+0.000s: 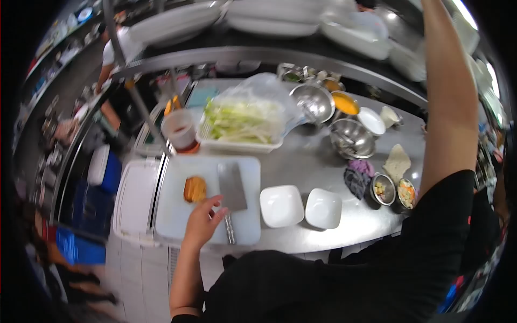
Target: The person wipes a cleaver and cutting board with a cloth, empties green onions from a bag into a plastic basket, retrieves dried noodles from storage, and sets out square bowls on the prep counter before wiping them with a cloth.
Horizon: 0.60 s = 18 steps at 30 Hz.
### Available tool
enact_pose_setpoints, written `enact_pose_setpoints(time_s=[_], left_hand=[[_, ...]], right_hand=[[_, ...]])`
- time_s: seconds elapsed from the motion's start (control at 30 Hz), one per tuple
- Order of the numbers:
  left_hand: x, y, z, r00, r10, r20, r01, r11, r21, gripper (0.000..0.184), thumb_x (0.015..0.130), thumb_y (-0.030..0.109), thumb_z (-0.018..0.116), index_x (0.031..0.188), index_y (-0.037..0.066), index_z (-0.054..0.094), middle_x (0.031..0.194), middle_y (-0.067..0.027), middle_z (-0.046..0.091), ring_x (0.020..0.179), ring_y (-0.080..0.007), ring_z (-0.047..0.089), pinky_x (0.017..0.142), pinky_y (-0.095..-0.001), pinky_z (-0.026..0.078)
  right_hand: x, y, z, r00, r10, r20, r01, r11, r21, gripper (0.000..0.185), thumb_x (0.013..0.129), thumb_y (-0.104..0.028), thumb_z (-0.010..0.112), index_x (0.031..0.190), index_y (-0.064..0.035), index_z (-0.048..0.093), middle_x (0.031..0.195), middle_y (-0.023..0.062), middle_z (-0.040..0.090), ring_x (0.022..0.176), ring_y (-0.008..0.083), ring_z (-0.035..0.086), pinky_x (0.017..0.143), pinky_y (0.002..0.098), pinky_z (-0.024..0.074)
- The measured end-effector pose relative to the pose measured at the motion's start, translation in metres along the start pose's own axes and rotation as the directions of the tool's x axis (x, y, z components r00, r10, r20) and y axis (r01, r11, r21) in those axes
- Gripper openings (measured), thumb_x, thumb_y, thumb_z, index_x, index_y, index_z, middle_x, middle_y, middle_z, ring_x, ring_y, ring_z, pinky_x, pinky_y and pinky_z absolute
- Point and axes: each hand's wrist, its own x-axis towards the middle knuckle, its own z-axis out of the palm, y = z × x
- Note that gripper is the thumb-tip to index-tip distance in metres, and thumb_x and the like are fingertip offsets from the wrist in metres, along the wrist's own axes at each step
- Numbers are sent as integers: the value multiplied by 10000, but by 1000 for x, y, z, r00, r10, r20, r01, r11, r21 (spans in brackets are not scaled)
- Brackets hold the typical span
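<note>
My left hand (pixel 204 222) hovers over the white cutting board (pixel 169 218), fingers apart and holding nothing I can see. Just beyond my fingertips lies a golden-brown piece of food (pixel 195 189), perhaps a bun or fried block. A cleaver (pixel 232 185) rests flat on the board right of the hand, its metal handle pointing towards me. Two white square bowls (pixel 281 206) (pixel 323 209) stand side by side to the right of the board. My right arm reaches up past the shelf at the upper right, and its hand is out of the frame.
Behind the board stand a white basket (pixel 237 145) of leafy greens and a plastic tub (pixel 179 129). Metal bowls (pixel 353 138) and small food containers (pixel 383 190) line the right side. An overhead shelf (pixel 269 56) holds stacked white dishes. Another person (pixel 116 51) is at far left.
</note>
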Motion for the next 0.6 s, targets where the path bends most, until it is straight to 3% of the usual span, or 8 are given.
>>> enact_pose_setpoints(time_s=[0.23,0.33,0.4,0.43,0.5,0.53,0.57,0.6], left_hand=[[-72,-73,-30,904,-401,-150,378,912,-158,311,907,192,675,1168,26,649,909,-71,656,693,-111,546,658,-267,482],[-72,-88,-46,872,-441,-212,408,895,-180,293,922,204,656,1148,18,657,876,-60,653,700,-99,551,651,-256,476],[-55,-101,-58,879,-402,-257,370,914,-165,286,915,211,657,1129,21,664,882,-73,660,700,-121,573,643,-261,474],[-40,-104,-62,882,-400,-249,369,915,-164,286,915,211,657,1129,21,664,882,-73,660,700,-121,573,643,-261,474],[-6,-109,-65,920,-192,-342,218,975,37,296,899,222,671,1122,28,667,957,-104,668,707,-165,598,641,-273,487],[12,-104,-64,934,-154,-322,187,980,72,302,889,234,680,1114,34,671,1007,-117,664,759,-198,614,681,-292,498],[30,-100,-61,947,-115,-299,153,982,107,308,879,246,688,1106,39,675,1057,-130,661,811,-230,630,721,-310,510],[47,-108,-57,952,60,-301,20,966,257,341,867,277,699,1122,52,672,1130,-136,639,928,-242,617,809,-333,496]], right_hand=[[-152,-9,-23,950,117,290,-169,972,162,356,861,-170,681,1195,-64,618,1145,136,624,1030,269,595,891,370,468],[-207,-58,-68,907,130,401,-285,889,357,319,864,-149,678,1168,-65,631,1090,116,641,977,242,611,851,349,481],[-254,-113,-106,828,137,544,-446,748,491,295,865,-135,676,1150,-65,640,1053,103,653,942,224,622,824,336,489],[-280,-145,-125,759,118,640,-548,648,530,283,866,-127,674,1141,-65,645,1035,96,659,924,215,627,811,329,494],[-341,-217,-156,506,0,862,-772,446,453,260,868,-113,672,1123,-65,653,998,83,671,889,197,638,784,315,502],[-375,-257,-169,334,-77,939,-854,398,336,248,869,-106,671,1114,-66,658,979,77,677,871,188,643,771,308,506],[-410,-298,-180,188,-101,977,-849,483,213,231,884,-145,667,1100,-69,633,922,71,670,796,169,633,719,298,503],[-446,-329,-189,-86,-130,988,-909,417,-24,233,874,-190,684,1053,-59,613,871,72,664,742,188,628,691,312,504]])
